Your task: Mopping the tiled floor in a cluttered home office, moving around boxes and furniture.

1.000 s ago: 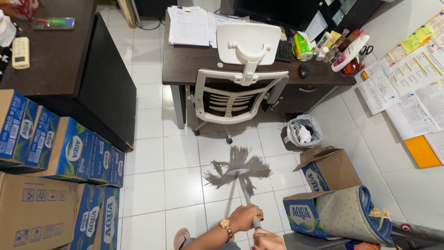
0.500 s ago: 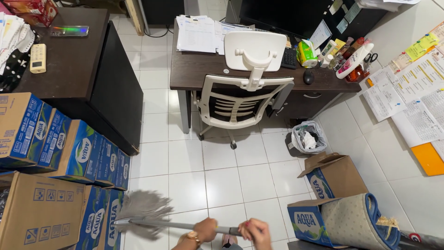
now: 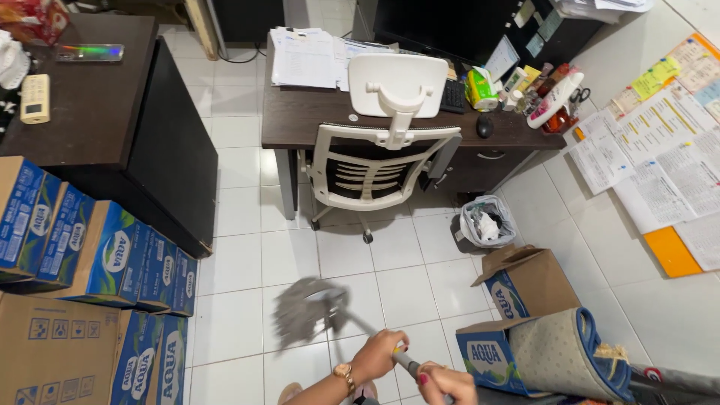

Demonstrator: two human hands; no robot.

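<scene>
A grey string mop lies on the white tiled floor just ahead of me, its head blurred. Its grey handle runs back towards me. My left hand, with a gold watch on the wrist, grips the handle further down. My right hand grips the handle's upper end at the bottom edge of the view. Part of my foot in a sandal shows below the mop.
A white office chair stands at a dark desk with papers and bottles. A bagged waste bin sits to its right. Stacked blue and brown cartons line the left; open cartons and a rolled mat are at right.
The mop head swung from centre floor to the left by the cartons, then back right to the tiles in front of me. Both hands kept hold of the handle.
</scene>
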